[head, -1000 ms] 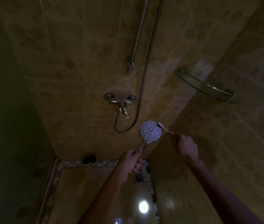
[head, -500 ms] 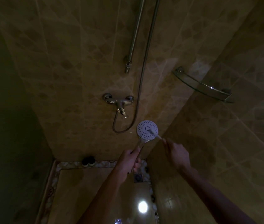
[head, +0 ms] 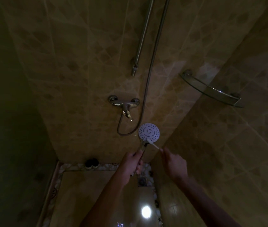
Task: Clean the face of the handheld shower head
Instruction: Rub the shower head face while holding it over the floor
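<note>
Left hand (head: 130, 164) grips shower head (head: 148, 132); right hand (head: 174, 163) pinches toothbrush (head: 153, 144)

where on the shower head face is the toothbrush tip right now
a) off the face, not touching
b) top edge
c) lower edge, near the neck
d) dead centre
c: the toothbrush held by the right hand has its tip on the lower rim of the shower head, just above the handle gripped by the left hand.

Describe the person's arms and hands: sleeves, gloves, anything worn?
Both forearms are bare as far as the frame shows, no sleeves in view. Left hand and right hand are ungloved. No watch or wristband visible; the light is too dim to rule out rings.
</note>
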{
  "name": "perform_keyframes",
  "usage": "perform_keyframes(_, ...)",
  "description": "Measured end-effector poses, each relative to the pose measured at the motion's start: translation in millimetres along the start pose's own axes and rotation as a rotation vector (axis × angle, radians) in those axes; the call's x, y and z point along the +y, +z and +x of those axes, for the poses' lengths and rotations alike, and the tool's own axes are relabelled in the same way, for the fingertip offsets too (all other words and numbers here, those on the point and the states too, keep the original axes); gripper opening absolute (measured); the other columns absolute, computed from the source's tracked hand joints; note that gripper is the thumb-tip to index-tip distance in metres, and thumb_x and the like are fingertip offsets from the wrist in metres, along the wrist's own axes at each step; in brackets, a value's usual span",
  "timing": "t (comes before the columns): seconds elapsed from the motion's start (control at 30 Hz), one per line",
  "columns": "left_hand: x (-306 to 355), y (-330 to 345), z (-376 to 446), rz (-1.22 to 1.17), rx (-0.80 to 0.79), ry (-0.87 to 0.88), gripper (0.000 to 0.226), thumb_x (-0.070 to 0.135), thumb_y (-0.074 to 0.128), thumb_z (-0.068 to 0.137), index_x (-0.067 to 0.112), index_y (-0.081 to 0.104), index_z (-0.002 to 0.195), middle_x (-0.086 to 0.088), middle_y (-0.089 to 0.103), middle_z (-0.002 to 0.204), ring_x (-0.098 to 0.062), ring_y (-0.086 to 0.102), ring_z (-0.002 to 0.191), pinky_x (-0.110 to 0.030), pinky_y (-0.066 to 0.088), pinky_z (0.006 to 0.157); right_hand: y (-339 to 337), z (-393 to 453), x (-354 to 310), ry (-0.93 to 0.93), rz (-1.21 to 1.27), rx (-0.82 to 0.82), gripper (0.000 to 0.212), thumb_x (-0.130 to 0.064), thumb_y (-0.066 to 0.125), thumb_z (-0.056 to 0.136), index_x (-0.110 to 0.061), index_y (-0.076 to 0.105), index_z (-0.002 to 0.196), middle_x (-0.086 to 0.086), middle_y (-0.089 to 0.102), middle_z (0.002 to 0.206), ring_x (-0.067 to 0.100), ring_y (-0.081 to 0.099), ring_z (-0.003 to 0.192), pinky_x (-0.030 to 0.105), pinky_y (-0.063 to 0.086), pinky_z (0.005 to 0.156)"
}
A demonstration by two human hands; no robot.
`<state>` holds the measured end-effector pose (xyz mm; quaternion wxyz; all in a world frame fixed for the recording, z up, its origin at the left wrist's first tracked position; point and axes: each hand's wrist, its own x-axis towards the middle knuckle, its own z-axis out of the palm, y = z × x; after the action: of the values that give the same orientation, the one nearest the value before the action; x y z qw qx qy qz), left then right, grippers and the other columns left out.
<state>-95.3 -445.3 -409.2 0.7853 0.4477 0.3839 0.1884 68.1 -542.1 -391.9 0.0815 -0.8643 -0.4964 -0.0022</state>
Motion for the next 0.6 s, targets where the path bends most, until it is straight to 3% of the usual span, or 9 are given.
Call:
perform_keyframes(0.2, 0, 1, -1, 0.009, -0.015, 0.000, 0.032, 0.037, 0.049, 0.096, 0.009, 0.053, 0.081, -0.001, 0.047, 0.059, -0.010, 0.040, 0.042, -0.021, 0.029, 0.038, -19, 24, 13, 0.163, 0.087, 0.098, 0.040, -0.049, 0.025, 0.100, -0.025, 0.057, 0.104, 0.009, 0.069, 0.086, 0.031, 0.066, 0.081, 0.035, 0.047, 0.064)
perform_keyframes(0.37, -3, -6, -2, -0.009, 0.004, -0.005, 0.028, 0.035, 0.049, 0.096, 0.010, 0.054, 0.085, -0.001, 0.047, 0.061, -0.009, 0.040, 0.042, -0.019, 0.030, 0.036, -4, 2, 10, 0.034, -0.021, 0.037, 0.036, -0.049, 0.025, 0.100, -0.024, 0.050, 0.095, 0.001, 0.063, 0.072, 0.024, 0.065, 0.070, 0.031, 0.043, 0.055)
perform_keyframes(0.43, -5, -8, -3, -0.014, 0.008, -0.018, 0.027, 0.035, 0.050, 0.096, 0.011, 0.055, 0.085, 0.000, 0.048, 0.060, -0.009, 0.040, 0.043, -0.019, 0.029, 0.036, -11, 7, 18, 0.055, -0.054, 0.035, 0.036, -0.050, 0.024, 0.100, -0.026, 0.049, 0.095, -0.004, 0.057, 0.067, 0.021, 0.064, 0.066, 0.032, 0.049, 0.057)
perform_keyframes(0.6, -8, -1, 0, -0.024, -0.037, -0.032, 0.032, 0.039, 0.051, 0.094, 0.011, 0.054, 0.078, 0.001, 0.049, 0.058, -0.010, 0.039, 0.041, -0.019, 0.027, 0.037, -29, 23, 29, 0.125, -0.014, 0.109, 0.044, -0.056, 0.019, 0.097, -0.025, 0.048, 0.088, 0.006, 0.066, 0.076, 0.028, 0.066, 0.072, 0.038, 0.053, 0.066)
